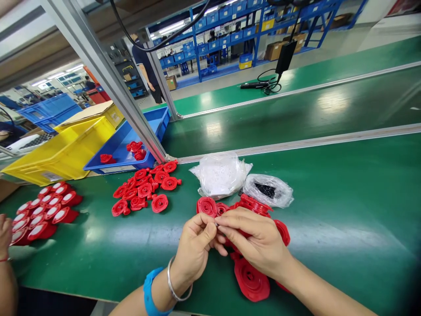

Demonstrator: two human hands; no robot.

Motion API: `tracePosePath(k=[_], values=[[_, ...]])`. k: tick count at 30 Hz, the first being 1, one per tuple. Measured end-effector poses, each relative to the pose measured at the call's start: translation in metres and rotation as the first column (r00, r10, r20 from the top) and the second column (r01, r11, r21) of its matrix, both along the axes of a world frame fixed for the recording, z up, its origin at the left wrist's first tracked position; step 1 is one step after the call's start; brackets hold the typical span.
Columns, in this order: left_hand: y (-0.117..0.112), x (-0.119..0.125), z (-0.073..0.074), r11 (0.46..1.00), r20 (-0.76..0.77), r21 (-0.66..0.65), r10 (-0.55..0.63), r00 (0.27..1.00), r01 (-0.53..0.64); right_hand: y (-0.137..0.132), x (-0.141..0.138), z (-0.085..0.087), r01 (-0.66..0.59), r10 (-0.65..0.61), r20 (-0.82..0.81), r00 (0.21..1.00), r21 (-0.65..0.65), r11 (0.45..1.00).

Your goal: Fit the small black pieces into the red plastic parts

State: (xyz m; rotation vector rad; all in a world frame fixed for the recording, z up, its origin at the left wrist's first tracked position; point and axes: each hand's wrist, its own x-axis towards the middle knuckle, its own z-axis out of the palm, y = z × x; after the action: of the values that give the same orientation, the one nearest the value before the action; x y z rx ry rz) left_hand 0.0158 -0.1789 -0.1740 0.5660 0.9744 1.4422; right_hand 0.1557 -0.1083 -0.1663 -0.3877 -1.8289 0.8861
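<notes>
My left hand [194, 248] and my right hand [258, 241] meet over the green table, fingertips pinched together on a tiny part I cannot make out. Beneath and around them lies a pile of red round plastic parts [251, 278]. One red disc [207, 206] sits just beyond my left fingers. A clear bag of white small parts [221, 174] and a clear bag of black small parts [269, 190] rest right behind the pile.
A heap of red round parts [144, 188] lies at centre left. Red caps with white insides [42, 213] are lined up at far left, beside another person's hand [5, 235]. A blue tray [131, 140] and yellow bin [62, 151] stand behind.
</notes>
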Motion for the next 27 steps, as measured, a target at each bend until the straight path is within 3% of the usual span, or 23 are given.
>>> tracePosePath(k=[7,13,16,19,23,27], values=[[0.000,-0.002,-0.007,0.998,-0.081,0.055,-0.037,0.996,0.041,0.001,0.004,0.001,-0.072,0.077,0.026,0.997,-0.154,0.985],[-0.002,-0.008,-0.005,0.993,-0.257,0.079,-0.063,0.964,0.086,0.007,0.011,0.005,-0.186,0.228,0.073,0.971,-0.366,0.912],[-0.003,-0.009,-0.002,0.992,-0.322,0.073,-0.071,0.944,0.099,0.008,0.013,0.007,-0.219,0.278,0.094,0.956,-0.404,0.888],[-0.003,-0.007,-0.002,0.994,-0.304,0.068,-0.056,0.951,0.080,0.008,0.013,0.008,-0.212,0.250,0.089,0.964,-0.308,0.928],[-0.003,-0.005,-0.008,0.996,-0.237,0.079,-0.012,0.971,0.032,0.006,0.010,0.007,-0.136,0.138,0.056,0.989,-0.036,0.990],[-0.003,-0.002,-0.011,0.997,-0.200,0.083,0.009,0.980,0.007,0.006,0.005,0.008,-0.071,0.069,0.014,0.998,0.186,0.980]])
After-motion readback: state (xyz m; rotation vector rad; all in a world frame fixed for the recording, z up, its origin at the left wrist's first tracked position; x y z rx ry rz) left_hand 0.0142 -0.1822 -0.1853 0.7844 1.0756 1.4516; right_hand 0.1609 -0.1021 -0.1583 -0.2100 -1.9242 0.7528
